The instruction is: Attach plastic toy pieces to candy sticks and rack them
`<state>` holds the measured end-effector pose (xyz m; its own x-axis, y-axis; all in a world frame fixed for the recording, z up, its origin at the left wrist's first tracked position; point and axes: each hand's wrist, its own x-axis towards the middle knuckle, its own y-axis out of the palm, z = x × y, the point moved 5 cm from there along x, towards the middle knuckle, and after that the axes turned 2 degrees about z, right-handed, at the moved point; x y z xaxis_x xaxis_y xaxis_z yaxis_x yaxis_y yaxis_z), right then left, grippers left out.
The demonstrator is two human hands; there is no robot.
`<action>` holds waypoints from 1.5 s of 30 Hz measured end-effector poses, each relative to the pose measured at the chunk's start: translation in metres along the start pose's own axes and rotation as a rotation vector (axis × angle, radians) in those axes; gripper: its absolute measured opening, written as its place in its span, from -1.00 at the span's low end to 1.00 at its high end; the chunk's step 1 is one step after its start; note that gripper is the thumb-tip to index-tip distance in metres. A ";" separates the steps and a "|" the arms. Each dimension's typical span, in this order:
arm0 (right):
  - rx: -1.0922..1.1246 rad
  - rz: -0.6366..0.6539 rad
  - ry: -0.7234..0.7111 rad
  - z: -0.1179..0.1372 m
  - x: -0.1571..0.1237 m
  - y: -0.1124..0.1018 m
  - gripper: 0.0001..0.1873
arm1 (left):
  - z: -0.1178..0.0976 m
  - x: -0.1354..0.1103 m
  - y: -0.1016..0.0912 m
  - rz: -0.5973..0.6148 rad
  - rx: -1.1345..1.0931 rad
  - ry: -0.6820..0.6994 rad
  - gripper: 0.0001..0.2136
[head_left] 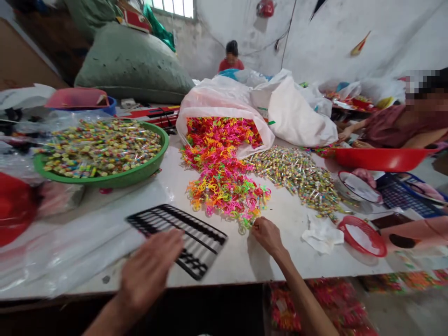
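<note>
My left hand (150,266), smeared by motion, reaches over the near left edge of a black abacus-like rack (206,233). Its fingers look stretched out, and I see nothing in them. The rack lies on the white table, with rows of dark bars across it. My right hand (268,235) is closed at the near edge of a pile of small bright plastic pieces (224,186), pink, orange, yellow and green. What its fingertips pinch is hidden. The pile spills from a white plastic bag (217,95) lying on its side.
A green basin (140,175) full of small wrapped tubes stands left. More such tubes (297,172) lie heaped to the right, near a red basket (380,249) and crumpled paper (322,235). One co-worker (392,123) sits at right, another person (231,63) at the back.
</note>
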<state>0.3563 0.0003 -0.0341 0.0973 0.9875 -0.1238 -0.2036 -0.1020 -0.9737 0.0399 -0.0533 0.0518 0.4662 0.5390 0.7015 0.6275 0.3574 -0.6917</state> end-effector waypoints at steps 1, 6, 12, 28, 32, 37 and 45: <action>0.025 -0.004 0.016 -0.004 -0.002 -0.002 -0.90 | -0.021 -0.002 0.020 0.050 -0.011 0.100 -0.67; 0.335 -0.052 0.088 -0.022 -0.015 -0.004 -0.94 | -0.079 -0.029 0.089 0.228 -0.041 0.215 -0.67; 0.983 -0.025 0.164 -0.014 -0.018 0.010 -0.85 | -0.070 0.010 0.056 0.087 -0.108 0.042 -0.59; 1.215 0.224 -0.042 0.084 -0.025 0.032 -0.94 | -0.052 -0.095 0.103 -0.283 -1.069 -1.663 -0.20; 0.846 0.052 -0.176 0.092 -0.019 0.040 -0.97 | -0.078 -0.107 0.103 0.028 -1.234 -1.641 -0.03; 0.628 -0.057 -0.301 0.094 -0.009 0.043 -0.89 | -0.081 -0.105 0.093 0.384 -1.206 -1.437 -0.27; 0.597 -0.077 -0.315 0.104 0.010 0.034 -0.87 | -0.048 -0.040 0.109 0.766 -0.338 -0.155 -0.44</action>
<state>0.2485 0.0188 -0.0486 -0.1370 0.9863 0.0916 -0.7195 -0.0355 -0.6936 0.1195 -0.0725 -0.0437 0.7631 0.6461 0.0123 0.3373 -0.3820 -0.8604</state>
